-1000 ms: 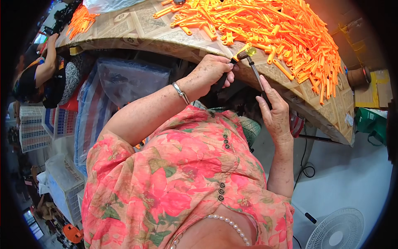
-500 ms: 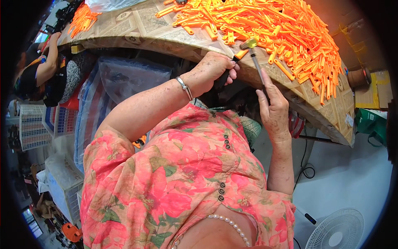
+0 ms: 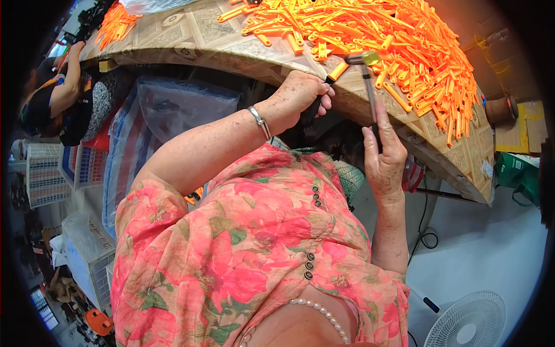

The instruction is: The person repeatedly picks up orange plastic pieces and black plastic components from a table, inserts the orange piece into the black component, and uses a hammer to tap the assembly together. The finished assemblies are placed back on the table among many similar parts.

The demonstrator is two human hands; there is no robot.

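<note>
My left hand is closed around a black piece near the table's front edge. From its top sticks out a narrow orange plastic part, pointing up and to the right. Most of the black piece is hidden by my fingers, so its kind is unclear. In my right hand is a slim hammer with a dark grip and a yellowish, translucent end on its head. Its index finger lies stretched along the shaft. The hammer head hovers just right of the orange part, apart from it.
A big heap of similar orange parts covers the table, with a smaller orange pile at far left. A co-worker's arm rests by the table there. A white fan stands at lower right, a green bag at right.
The hammer head has shifted a little right and up, away from the orange part, and turned. More of the orange part shows. My left hand stays in nearly the same place.
</note>
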